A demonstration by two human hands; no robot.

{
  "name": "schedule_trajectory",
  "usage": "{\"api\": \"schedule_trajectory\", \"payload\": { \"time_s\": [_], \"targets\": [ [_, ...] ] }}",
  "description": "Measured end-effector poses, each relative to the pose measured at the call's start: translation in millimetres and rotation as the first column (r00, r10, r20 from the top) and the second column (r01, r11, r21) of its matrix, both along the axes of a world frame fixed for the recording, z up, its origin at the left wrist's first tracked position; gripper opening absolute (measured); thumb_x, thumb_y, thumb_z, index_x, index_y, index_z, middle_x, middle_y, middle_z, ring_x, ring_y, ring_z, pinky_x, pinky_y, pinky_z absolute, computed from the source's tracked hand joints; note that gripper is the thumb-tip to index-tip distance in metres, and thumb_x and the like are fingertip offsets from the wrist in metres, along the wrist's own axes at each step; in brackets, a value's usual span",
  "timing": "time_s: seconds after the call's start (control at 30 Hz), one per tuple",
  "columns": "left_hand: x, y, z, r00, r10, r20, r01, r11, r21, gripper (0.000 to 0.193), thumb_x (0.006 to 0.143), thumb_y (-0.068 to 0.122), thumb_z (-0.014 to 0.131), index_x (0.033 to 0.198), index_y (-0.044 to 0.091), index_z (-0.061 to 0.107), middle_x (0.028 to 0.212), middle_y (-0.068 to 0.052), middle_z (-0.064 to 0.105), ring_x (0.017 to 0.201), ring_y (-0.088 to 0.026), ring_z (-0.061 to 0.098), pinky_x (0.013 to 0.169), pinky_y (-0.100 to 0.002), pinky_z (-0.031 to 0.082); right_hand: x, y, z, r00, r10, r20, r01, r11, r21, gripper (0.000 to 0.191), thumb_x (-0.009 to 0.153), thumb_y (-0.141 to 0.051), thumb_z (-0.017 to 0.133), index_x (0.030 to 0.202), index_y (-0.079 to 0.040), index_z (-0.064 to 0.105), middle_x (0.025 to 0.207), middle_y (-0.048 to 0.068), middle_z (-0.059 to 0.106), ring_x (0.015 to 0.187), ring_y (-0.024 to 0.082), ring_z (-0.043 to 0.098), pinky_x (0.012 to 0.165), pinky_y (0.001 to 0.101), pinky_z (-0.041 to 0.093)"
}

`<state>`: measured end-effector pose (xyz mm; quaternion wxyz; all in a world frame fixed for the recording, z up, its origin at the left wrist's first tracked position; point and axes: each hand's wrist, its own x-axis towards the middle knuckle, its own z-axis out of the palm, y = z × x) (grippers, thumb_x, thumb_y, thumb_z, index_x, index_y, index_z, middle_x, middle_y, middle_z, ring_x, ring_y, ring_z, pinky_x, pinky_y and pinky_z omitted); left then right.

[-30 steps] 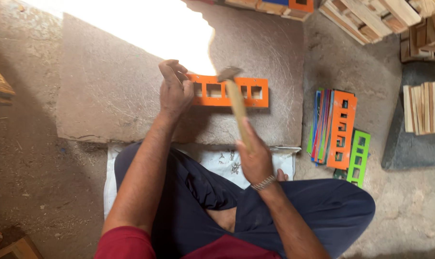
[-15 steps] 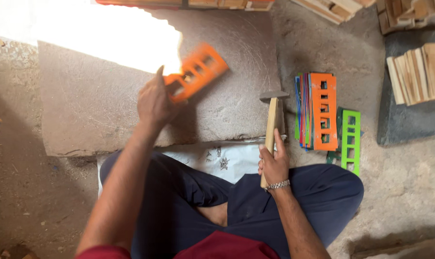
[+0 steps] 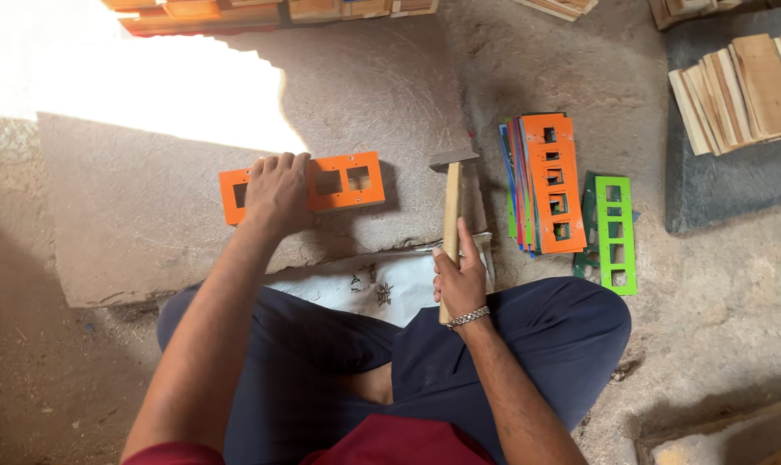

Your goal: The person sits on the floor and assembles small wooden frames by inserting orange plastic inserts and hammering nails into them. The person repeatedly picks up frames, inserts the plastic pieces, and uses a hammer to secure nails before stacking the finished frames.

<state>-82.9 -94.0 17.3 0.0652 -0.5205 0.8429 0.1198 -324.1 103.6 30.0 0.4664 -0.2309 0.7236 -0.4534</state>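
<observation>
An orange rectangular plate with square cut-outs (image 3: 343,182) lies flat on a grey stone slab (image 3: 140,198). My left hand (image 3: 276,189) presses down on its left part, fingers spread over it. My right hand (image 3: 459,280) grips the wooden handle of a hammer (image 3: 451,202), whose metal head rests on the slab's right edge, to the right of the plate. I sit cross-legged in dark trousers behind the slab.
A stack of orange, blue and other coloured cut-out plates (image 3: 552,182) lies on the ground to the right, with green ones (image 3: 614,232) beside it. Wooden pieces (image 3: 743,86) rest on a dark mat at the far right. More wood lines the top edge.
My left hand had lifted and turned the orange plate in the air, and has now laid it flat on the slab again. The hammer came down from the plate and rests at the right.
</observation>
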Motion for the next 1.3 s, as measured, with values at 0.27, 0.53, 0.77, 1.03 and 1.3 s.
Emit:
{"api": "schedule_trajectory", "payload": {
  "time_s": [0.27,0.53,0.77,1.03,1.3],
  "targets": [
    [-27,26,0,0.994,0.004,-0.106,-0.034,0.959,-0.282,0.114,0.059,0.047,0.092,0.149,0.001,0.04,0.137,-0.027,0.053,0.133,-0.042,0.047,0.111,-0.058,0.033,-6,9,-10,0.987,0.081,-0.14,-0.08,0.997,0.012,0.076,0.094,-0.011,0.063,0.162,-0.021,0.031,0.077,0.008,0.062,0.048,0.009,0.051,0.038,0.0276,0.046],
    [-59,182,-46,0.931,-0.136,-0.339,0.184,0.976,0.114,0.037,0.076,0.021,0.075,0.105,0.005,0.062,0.11,-0.018,0.066,0.108,-0.037,0.062,0.088,-0.047,0.053,6,20,-38,0.747,0.342,-0.57,-0.398,0.917,0.029,0.068,0.093,-0.02,0.069,0.157,-0.015,0.044,0.13,0.019,0.069,0.105,0.029,0.072,0.086,0.0398,0.059],
    [-64,186,-70,0.933,-0.176,-0.313,0.201,0.978,0.05,0.014,0.082,0.011,0.069,0.095,0.008,0.072,0.109,-0.015,0.068,0.106,-0.033,0.064,0.087,-0.047,0.054,4,28,-24,0.896,0.236,-0.377,-0.309,0.94,-0.146,0.067,0.094,-0.013,0.068,0.157,-0.014,0.045,0.105,0.01,0.074,0.07,0.018,0.065,0.058,0.0346,0.057],
    [-64,191,-66,0.861,-0.017,-0.508,0.09,0.989,0.119,0.016,0.09,0.022,0.07,0.085,0.007,0.074,0.1,-0.016,0.069,0.098,-0.035,0.066,0.084,-0.046,0.055,4,24,1,0.962,0.222,-0.161,-0.227,0.974,-0.015,0.072,0.093,-0.014,0.066,0.159,-0.02,0.038,0.068,0.0,0.061,0.044,0.007,0.053,0.034,0.027,0.045],
    [-69,175,-54,0.418,0.426,-0.803,-0.081,0.897,0.434,0.017,0.087,0.013,0.07,0.099,0.002,0.076,0.091,-0.013,0.078,0.077,-0.021,0.077,0.071,-0.034,0.063,-2,20,2,0.962,0.232,-0.143,-0.231,0.973,0.023,0.073,0.093,-0.015,0.066,0.159,-0.021,0.036,0.068,-0.001,0.06,0.046,0.005,0.053,0.035,0.026,0.047]
  ]
}}
